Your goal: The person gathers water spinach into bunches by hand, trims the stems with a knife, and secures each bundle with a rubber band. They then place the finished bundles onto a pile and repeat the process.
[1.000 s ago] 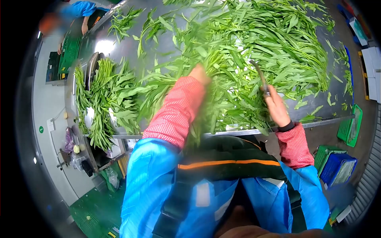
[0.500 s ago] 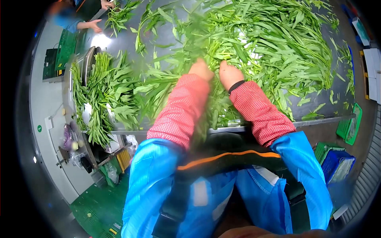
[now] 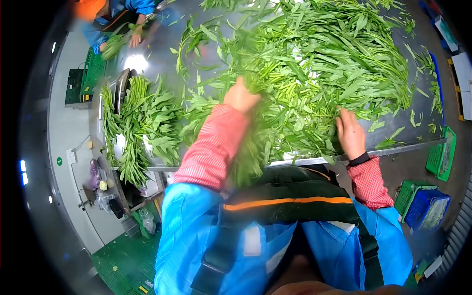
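Observation:
A large loose heap of water spinach (image 3: 364,44), with long stems and narrow leaves, covers the metal table before me. My left hand (image 3: 242,97) is closed around a bunch of water spinach (image 3: 248,152), whose leaves hang toward the table's near edge, blurred by motion. At the near right side of the heap is my right hand (image 3: 350,132), fingers stretched out toward the leaves. I cannot make out anything held in it. To the left lie gathered bundles of water spinach (image 3: 130,123), their leaves drooping over the edge.
A round-edged metal device (image 3: 122,91) stands behind the bundles. Across the table, a co-worker (image 3: 115,19) in blue sleeves handles some greens. The table's metal edge (image 3: 388,148) runs in front of me. Green and blue crates (image 3: 427,206) stand on the floor at right.
My right hand has moved right and toward me, away from my left hand. My left hand has shifted slightly left with the bunch. The co-worker has leaned further into view.

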Action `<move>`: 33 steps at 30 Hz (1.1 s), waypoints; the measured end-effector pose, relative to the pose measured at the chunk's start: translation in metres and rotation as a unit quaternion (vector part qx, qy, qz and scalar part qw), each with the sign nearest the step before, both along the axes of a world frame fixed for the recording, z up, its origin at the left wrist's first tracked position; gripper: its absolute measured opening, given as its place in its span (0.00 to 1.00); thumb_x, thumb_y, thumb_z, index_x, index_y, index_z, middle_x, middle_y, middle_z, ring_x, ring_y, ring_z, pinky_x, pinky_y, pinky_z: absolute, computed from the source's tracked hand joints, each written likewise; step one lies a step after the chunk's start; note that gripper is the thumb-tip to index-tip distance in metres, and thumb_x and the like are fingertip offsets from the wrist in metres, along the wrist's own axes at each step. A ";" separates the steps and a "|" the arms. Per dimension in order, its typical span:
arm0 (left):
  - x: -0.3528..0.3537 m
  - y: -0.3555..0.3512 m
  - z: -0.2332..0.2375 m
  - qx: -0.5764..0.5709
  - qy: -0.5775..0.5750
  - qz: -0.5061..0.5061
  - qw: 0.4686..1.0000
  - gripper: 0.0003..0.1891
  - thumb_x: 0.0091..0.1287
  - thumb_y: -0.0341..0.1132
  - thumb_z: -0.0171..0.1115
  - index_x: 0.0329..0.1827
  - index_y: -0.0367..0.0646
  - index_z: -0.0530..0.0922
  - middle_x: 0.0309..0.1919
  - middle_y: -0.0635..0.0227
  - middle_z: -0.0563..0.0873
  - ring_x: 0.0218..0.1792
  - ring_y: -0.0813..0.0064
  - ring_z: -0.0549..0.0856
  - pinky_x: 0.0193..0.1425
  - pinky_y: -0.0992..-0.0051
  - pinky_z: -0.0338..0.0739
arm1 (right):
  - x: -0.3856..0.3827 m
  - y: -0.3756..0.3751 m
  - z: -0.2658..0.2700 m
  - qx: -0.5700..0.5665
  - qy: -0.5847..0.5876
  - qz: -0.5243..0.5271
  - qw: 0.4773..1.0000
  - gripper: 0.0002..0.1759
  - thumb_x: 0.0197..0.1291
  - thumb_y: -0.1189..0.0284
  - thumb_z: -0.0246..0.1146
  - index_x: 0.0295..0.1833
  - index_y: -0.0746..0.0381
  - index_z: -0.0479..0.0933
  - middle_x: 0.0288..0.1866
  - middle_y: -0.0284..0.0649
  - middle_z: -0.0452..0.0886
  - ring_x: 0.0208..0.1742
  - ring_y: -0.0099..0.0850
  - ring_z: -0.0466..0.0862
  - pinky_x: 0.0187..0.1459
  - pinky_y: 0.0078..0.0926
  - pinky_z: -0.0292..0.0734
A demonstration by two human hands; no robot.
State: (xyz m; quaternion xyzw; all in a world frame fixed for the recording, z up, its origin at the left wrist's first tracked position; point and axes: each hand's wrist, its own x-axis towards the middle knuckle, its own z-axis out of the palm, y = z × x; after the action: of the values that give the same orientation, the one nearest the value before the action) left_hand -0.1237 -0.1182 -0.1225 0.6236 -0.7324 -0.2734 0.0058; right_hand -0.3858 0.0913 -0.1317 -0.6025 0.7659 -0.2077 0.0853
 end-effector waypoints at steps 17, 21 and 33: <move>0.051 -0.021 0.114 0.093 0.701 0.121 0.697 0.21 0.68 0.43 0.58 0.61 0.46 0.68 0.43 0.58 0.82 0.47 0.58 0.82 0.56 0.58 0.78 | 0.115 -0.214 0.026 0.012 -0.496 0.439 0.749 0.54 0.59 0.41 0.59 0.75 0.67 0.45 0.74 0.55 0.58 0.75 0.43 0.57 0.73 0.37 0.54; 0.027 -0.018 0.109 -0.050 0.655 0.249 0.712 0.14 0.65 0.43 0.64 0.43 0.40 0.78 0.31 0.68 0.84 0.30 0.74 0.84 0.38 0.73 0.81 | 0.160 -0.165 0.043 0.073 -0.741 0.420 0.519 0.51 0.57 0.45 0.65 0.74 0.65 0.51 0.71 0.43 0.63 0.70 0.34 0.64 0.70 0.33 0.56; 0.046 0.074 0.072 0.064 0.417 0.105 0.900 0.51 0.58 0.35 0.63 0.77 0.40 0.36 0.71 0.55 0.62 0.67 0.67 0.66 0.71 0.69 0.60 | 0.148 -0.151 0.009 0.122 -0.839 0.112 0.519 0.29 0.53 0.63 0.69 0.59 0.64 0.75 0.53 0.37 0.82 0.55 0.28 0.78 0.62 0.28 0.68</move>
State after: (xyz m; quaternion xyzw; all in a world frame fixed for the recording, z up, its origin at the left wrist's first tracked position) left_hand -0.0776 -0.0437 -0.0507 0.5245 -0.5741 -0.5526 0.2998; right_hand -0.2375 -0.0601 -0.1230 -0.2139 0.2834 -0.5098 0.7836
